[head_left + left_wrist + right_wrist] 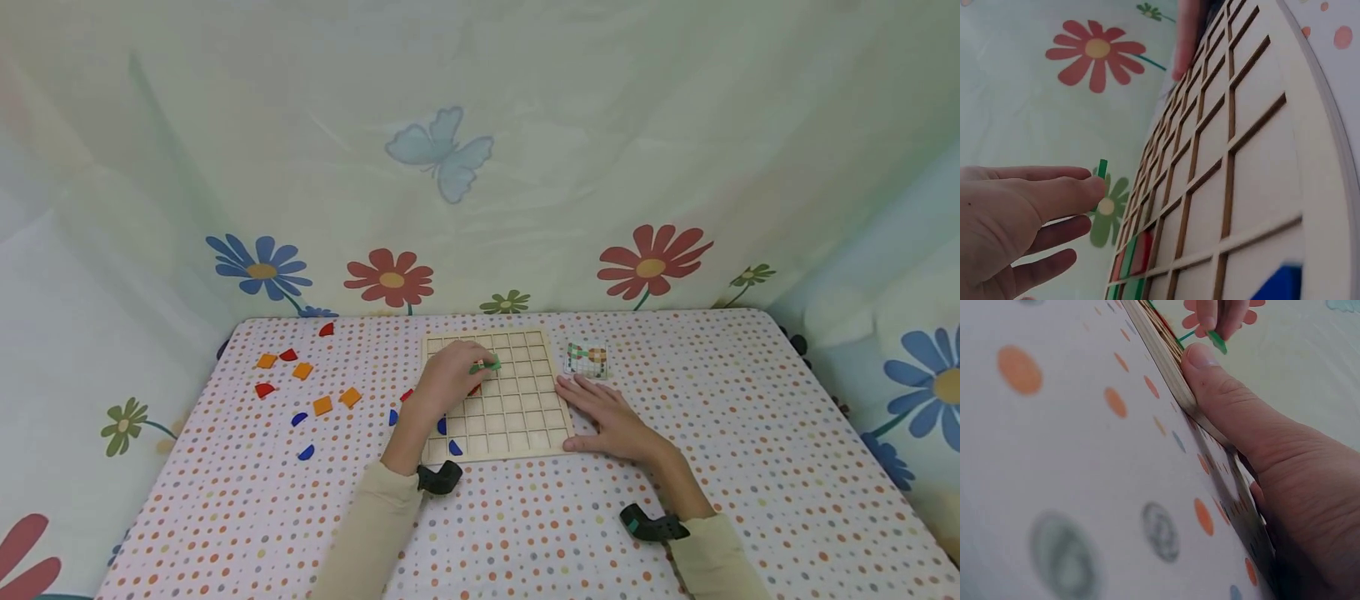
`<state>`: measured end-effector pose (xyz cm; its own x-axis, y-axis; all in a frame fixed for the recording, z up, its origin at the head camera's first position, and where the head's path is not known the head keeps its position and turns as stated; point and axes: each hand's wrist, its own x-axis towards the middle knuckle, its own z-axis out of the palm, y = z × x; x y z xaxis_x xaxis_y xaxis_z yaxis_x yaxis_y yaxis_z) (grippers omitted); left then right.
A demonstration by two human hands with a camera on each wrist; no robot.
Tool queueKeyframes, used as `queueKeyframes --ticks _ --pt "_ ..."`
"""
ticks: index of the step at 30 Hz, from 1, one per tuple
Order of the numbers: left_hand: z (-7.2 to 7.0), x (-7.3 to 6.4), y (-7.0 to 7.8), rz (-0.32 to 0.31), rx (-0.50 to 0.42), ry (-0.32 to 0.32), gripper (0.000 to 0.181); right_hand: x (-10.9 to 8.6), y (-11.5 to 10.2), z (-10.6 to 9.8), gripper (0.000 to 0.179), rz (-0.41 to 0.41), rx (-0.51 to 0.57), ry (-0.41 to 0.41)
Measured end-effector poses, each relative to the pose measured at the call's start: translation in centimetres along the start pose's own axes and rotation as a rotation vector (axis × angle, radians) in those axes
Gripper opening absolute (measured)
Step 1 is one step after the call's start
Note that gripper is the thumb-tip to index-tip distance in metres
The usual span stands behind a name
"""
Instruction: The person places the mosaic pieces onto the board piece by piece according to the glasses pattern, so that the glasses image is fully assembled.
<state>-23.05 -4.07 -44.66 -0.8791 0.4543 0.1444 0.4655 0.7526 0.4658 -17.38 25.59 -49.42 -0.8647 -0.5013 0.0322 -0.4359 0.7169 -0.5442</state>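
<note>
My left hand (448, 377) is over the left part of a wooden grid board (522, 415), pinching a small flat green tile (1103, 167) between thumb and finger. In the left wrist view the tile is held up off the board. Red and green pieces (1141, 251) lie in cells below it, partly hidden by the hand in the head view. A blue piece (455, 448) lies on the board's near left corner. My right hand (617, 422) rests along the board's right edge, fingers extended, its thumb (1210, 369) touching the rim.
A pattern card (587, 361) lies just right of the board's far corner. Loose orange squares (322, 406), red quarter-round pieces (264, 390) and blue half-round pieces (306, 452) are scattered left of the board. A floral cloth (525, 167) hangs behind the dotted tabletop.
</note>
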Motion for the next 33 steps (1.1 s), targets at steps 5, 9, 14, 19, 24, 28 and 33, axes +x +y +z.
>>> queueKeyframes --ticks 5,9,14,19,24,28,33 --pt "1.3 0.3 0.2 0.035 0.038 0.003 0.017 -0.2 0.1 0.2 0.09 0.006 -0.004 0.0" --pt "1.8 0.2 -0.1 0.027 0.057 -0.004 0.017 -0.3 0.2 0.3 0.091 0.007 -0.003 -0.005" --pt "1.9 0.3 -0.4 0.017 0.063 0.007 0.017 -0.2 0.2 0.3 0.091 0.007 -0.008 -0.007" --pt "2.0 0.5 -0.7 0.025 0.097 0.031 0.017 -0.1 0.2 0.2 0.091 -0.002 -0.017 0.001" --pt "2.1 0.5 -0.9 0.032 0.114 0.023 0.015 -0.2 0.3 0.2 0.091 -0.015 -0.023 0.0" --pt "1.9 0.4 -1.0 0.048 0.136 -0.008 0.014 -0.3 0.2 0.2 0.091 -0.017 -0.024 -0.003" --pt "-0.4 -0.5 -1.0 -0.011 0.022 -0.004 0.029 0.0 0.0 0.1 0.091 -0.012 -0.026 0.004"
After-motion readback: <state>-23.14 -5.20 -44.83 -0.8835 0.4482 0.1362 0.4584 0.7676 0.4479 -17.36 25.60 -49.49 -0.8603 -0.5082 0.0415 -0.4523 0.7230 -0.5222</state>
